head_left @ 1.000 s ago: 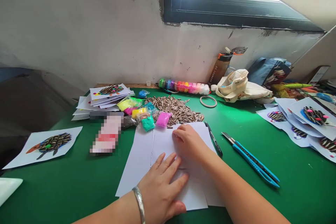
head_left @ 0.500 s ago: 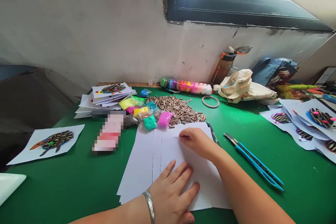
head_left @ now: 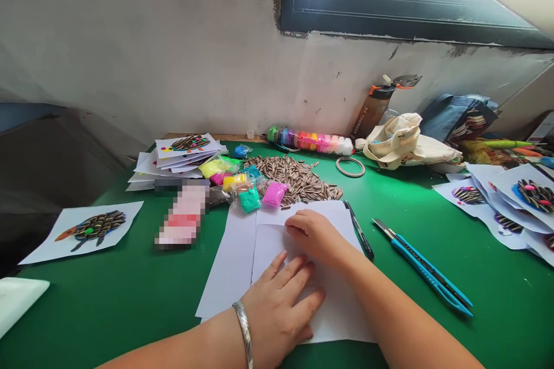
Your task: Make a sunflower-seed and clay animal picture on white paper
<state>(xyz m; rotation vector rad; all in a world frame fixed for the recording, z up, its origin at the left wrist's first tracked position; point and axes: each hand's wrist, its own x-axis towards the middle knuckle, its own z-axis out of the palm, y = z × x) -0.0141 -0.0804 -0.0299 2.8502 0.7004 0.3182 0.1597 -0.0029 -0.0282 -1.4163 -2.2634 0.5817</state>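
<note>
White paper sheets (head_left: 229, 265) lie stacked on the green table, another folded or layered sheet on top at the right. My left hand (head_left: 281, 305), with a silver bangle at its wrist, rests flat on the sheets, fingers spread. Above it, my right hand (head_left: 311, 233) is closed, thumb and fingers pinching the top sheet's edge near the upper middle. A black pen (head_left: 360, 232) lies along the papers' right side. Farther right is a blue utility knife (head_left: 428, 268). Just beyond the papers are striped seeds (head_left: 298, 179) and a pink clay packet (head_left: 274, 194).
Seed-covered pictures sit in a left stack (head_left: 168, 164), singly on a left sheet (head_left: 52, 239), and at the right (head_left: 471, 207). At the back are a tape roll (head_left: 350, 166), colored clay tubs (head_left: 311, 141), a bottle (head_left: 371, 112) and a cream bag (head_left: 398, 141).
My right hand has moved slightly left with the top sheet's edge, and more of the pen now shows. My left hand stays on the paper, shifted slightly up and left.
</note>
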